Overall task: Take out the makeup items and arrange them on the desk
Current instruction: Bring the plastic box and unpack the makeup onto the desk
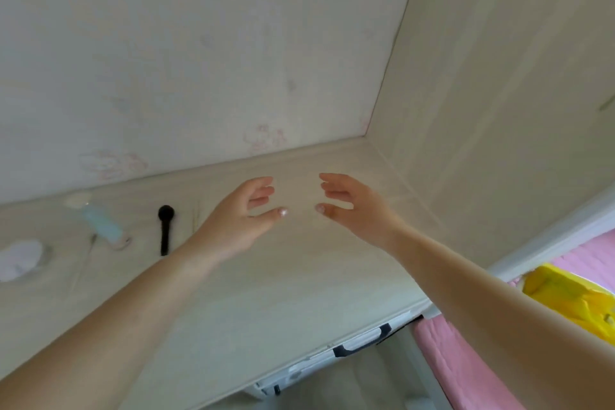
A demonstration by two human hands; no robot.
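Observation:
Both hands hover over the pale wooden desk (283, 276), palms facing each other with a small gap between them. My left hand (239, 213) has relaxed fingers and holds nothing. My right hand (352, 206) is likewise relaxed and holds nothing. At the desk's left lie a black makeup brush (164, 230), a light blue bottle with a pale cap (103, 221), a thin pale stick (83, 260) and a round white compact (21, 260).
Pale walls close the desk at the back and on the right (499, 110). A yellow bag (572, 299) lies on pink bedding (466, 366) at the lower right. Below the desk's front edge shows a white object with black straps (359, 343).

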